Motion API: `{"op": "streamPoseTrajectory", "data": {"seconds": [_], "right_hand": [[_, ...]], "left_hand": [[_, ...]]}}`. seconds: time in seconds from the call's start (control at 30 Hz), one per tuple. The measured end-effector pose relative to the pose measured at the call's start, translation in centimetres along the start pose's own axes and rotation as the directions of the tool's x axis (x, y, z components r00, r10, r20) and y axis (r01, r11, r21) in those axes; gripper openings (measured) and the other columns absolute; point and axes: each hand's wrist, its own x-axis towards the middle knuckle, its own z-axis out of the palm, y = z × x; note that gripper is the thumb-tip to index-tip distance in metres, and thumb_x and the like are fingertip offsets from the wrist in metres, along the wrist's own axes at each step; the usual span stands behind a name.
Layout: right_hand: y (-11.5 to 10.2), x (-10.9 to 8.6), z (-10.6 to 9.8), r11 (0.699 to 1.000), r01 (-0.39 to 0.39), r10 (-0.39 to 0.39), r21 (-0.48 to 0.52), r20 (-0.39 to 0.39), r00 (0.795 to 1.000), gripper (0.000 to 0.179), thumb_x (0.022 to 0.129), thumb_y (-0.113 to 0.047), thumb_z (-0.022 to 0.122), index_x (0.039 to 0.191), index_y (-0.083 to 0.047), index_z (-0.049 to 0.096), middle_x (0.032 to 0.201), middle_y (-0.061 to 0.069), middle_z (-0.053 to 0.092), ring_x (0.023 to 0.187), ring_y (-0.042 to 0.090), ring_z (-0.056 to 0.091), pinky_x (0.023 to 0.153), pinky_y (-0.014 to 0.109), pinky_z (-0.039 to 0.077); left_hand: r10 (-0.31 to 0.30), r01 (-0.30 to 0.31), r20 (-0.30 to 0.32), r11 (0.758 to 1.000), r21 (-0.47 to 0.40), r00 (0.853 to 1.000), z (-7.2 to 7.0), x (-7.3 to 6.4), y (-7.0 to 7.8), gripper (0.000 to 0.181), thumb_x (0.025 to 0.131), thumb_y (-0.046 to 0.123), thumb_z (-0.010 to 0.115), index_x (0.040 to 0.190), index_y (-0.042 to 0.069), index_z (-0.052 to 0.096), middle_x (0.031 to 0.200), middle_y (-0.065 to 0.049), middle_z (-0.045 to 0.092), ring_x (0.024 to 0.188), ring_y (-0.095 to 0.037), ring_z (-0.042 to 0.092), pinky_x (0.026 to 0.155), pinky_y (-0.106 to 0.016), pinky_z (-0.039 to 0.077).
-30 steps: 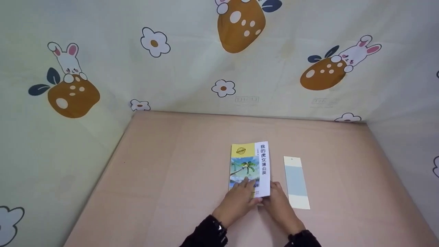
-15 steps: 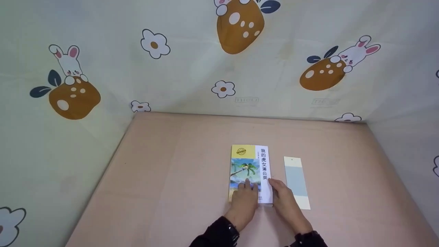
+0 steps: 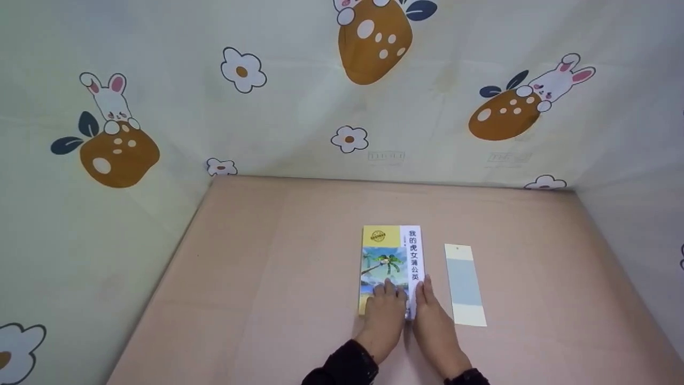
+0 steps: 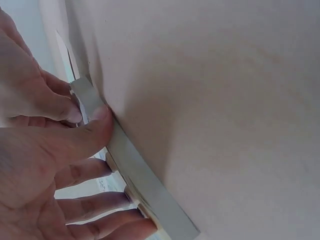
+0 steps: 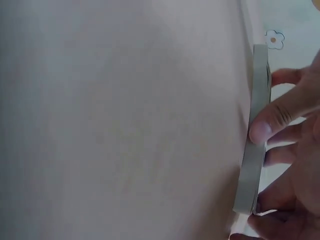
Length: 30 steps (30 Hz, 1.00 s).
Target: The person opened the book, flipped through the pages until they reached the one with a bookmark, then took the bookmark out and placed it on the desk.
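A paperback book [image 3: 385, 262] with a yellow, white and palm-tree cover lies face up at the middle of the table. My left hand [image 3: 383, 318] holds its near end, fingers spread on the cover. In the left wrist view, the left thumb [image 4: 97, 125] presses the pale page edge [image 4: 145, 180]. My right hand [image 3: 439, 329] grips the near right corner, fingers along the right side, partly hidden in the head view. From the right wrist, the page edge [image 5: 257, 95] stands upright, with fingers and a thumb around it.
A cream and light-blue bookmark [image 3: 464, 280] with a small hole lies just right of the book, close to the right hand. Beige cloth [image 3: 256, 256] covers the table. Pale printed curtains [image 3: 288, 107] rise at its back and sides.
The book's near end has lowered from a slight tilt to flat. My left hand has moved to the right on the cover. The right hand has shifted along the near right corner and side.
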Motion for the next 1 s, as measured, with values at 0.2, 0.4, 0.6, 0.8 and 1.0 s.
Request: {"op": "streamPoseTrajectory", "data": {"seconds": [0.2,0.4,0.6,0.8,1.0], "right_hand": [[-0.1,-0.4,0.3,0.999,0.043,-0.042,-0.007,0.064,0.997,0.05,0.089,0.003,0.051,0.132,0.02,0.034,0.146,0.032,0.024,0.129,0.043,0.038,0.1,0.053,0.037],[0.3,-0.3,0.3,0.998,0.042,-0.049,0.056,0.135,0.99,0.051,0.093,-0.003,0.045,0.136,0.018,0.028,0.15,0.031,0.016,0.133,0.043,0.032,0.105,0.055,0.03],[0.6,-0.2,0.0,0.995,0.038,-0.052,0.088,0.158,0.986,0.051,0.093,-0.003,0.043,0.138,0.016,0.027,0.151,0.028,0.015,0.133,0.043,0.031,0.107,0.054,0.028],[0.6,0.1,-0.9,0.997,0.029,-0.043,0.078,0.181,0.983,0.05,0.092,-0.004,0.048,0.136,0.014,0.033,0.148,0.03,0.022,0.13,0.042,0.037,0.103,0.052,0.035],[0.0,0.3,-2.5,0.995,-0.006,-0.014,0.103,0.199,0.98,0.048,0.085,-0.007,0.063,0.129,0.007,0.049,0.142,0.03,0.035,0.126,0.044,0.041,0.099,0.052,0.04]], "left_hand": [[-0.001,0.001,0.033,1.0,0.002,0.999,-0.1,-0.1,-0.1,0.043,0.087,0.023,0.063,0.128,0.016,0.056,0.129,-0.01,0.056,0.109,-0.022,0.055,0.072,-0.029,0.053],[-0.002,0.002,0.057,1.0,0.001,0.998,0.0,0.0,-0.2,0.043,0.087,0.024,0.062,0.129,0.018,0.055,0.131,-0.008,0.055,0.11,-0.022,0.054,0.073,-0.03,0.053],[0.009,-0.009,0.074,1.0,0.0,0.997,0.1,0.4,-0.5,0.048,0.085,0.033,0.065,0.13,0.02,0.055,0.131,-0.005,0.054,0.111,-0.02,0.054,0.077,-0.029,0.053],[0.013,-0.012,0.093,1.0,-0.014,0.996,0.1,0.5,-0.8,0.059,0.077,0.043,0.07,0.13,0.022,0.054,0.13,-0.003,0.054,0.111,-0.019,0.054,0.079,-0.029,0.052],[0.035,-0.026,0.089,0.995,-0.096,0.995,-0.5,0.2,-1.8,0.065,0.075,0.045,0.07,0.132,0.019,0.052,0.134,-0.007,0.052,0.115,-0.022,0.051,0.084,-0.033,0.051]]}}
